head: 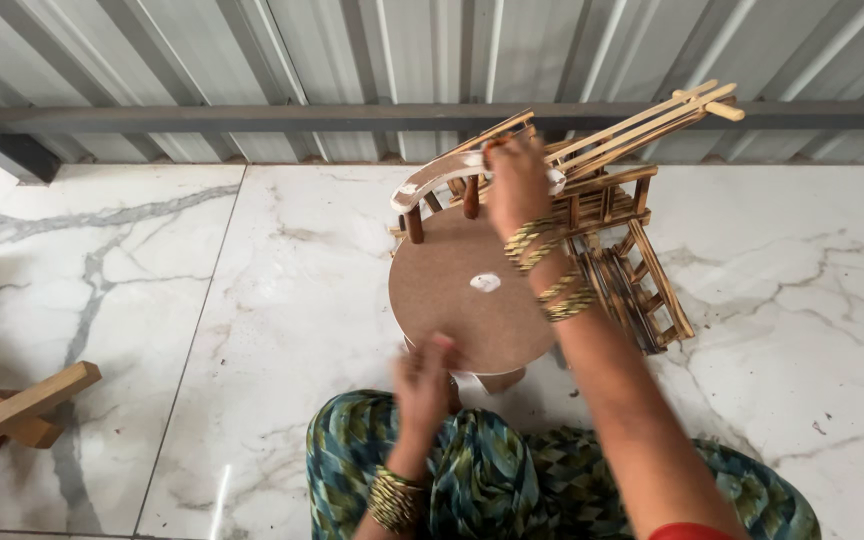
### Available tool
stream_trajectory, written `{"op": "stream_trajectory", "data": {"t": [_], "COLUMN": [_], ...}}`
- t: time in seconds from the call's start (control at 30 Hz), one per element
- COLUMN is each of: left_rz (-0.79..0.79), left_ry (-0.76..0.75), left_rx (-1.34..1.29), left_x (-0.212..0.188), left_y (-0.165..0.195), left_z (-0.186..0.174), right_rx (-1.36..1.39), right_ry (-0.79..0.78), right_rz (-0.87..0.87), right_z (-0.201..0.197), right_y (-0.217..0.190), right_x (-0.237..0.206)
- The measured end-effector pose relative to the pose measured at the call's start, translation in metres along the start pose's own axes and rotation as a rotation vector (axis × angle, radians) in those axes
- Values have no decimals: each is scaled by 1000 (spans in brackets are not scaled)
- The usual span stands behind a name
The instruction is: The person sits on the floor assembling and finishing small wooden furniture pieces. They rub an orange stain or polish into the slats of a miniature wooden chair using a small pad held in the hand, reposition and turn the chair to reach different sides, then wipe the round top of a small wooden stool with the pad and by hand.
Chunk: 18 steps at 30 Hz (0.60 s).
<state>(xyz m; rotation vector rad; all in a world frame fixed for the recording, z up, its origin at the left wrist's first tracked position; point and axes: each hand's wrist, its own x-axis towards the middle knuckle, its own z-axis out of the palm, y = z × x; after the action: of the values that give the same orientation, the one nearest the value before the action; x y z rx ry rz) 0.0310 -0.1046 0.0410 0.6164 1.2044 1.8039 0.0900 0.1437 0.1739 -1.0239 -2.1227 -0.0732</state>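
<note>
Left hand (424, 385) grips the round seat (467, 290) at 6 o'clock, right hand (517, 180) clamps the curved backrest (432, 178) at 12; uneven pressure could tip the small chair onto the marble floor (252, 300).

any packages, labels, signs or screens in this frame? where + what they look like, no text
None in view: no package, sign or screen.
Closest thing: a small white patch, irregular in shape, near the middle of the round brown seat of the small wooden chair; too blurred to tell whether it is a sticker or a smear.
Left hand is at the seat's near edge; right hand is on the curved backrest.
</note>
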Motion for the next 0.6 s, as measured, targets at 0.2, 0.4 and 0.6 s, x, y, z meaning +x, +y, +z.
{"op": "stream_trajectory", "data": {"t": [0.2,0.4,0.6], "left_rz": [198,-191,-233], "left_ry": [263,103,76], "left_rx": [445,-99,-258], "left_x": [111,134,134], "left_y": [4,-19,-22], "left_z": [-27,-44,-46], "right_rx": [273,-25,-124], "right_ry": [10,-255,-648], "right_rz": [-222,-144,-341], "right_z": [46,-1,-12], "right_y": [-59,14,-20], "right_x": [-12,-81,-162]}}
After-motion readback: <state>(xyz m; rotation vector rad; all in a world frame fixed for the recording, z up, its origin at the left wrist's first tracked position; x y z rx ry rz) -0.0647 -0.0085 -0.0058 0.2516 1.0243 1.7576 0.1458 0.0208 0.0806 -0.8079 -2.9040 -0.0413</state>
